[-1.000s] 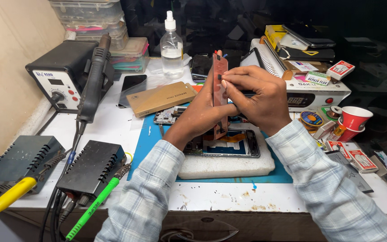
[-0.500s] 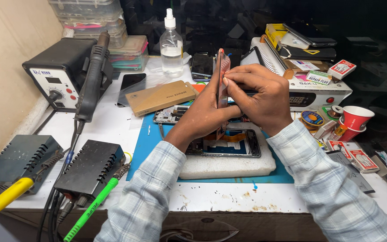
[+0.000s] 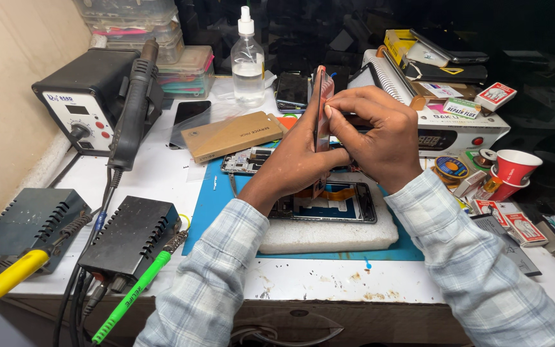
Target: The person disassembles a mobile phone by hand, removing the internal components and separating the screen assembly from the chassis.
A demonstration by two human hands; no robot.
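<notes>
Both forearms in checked sleeves angle inward; the left hand (image 3: pixel 300 154) is raised with fingers upright, and the right hand (image 3: pixel 374 138) curls just beside it, fingertips pinched.

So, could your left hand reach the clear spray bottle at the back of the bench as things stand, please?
Probably not right away: the left hand is holding the upright phone panel together with the right hand. The path to the spray bottle looks open, over a brown box.
</notes>
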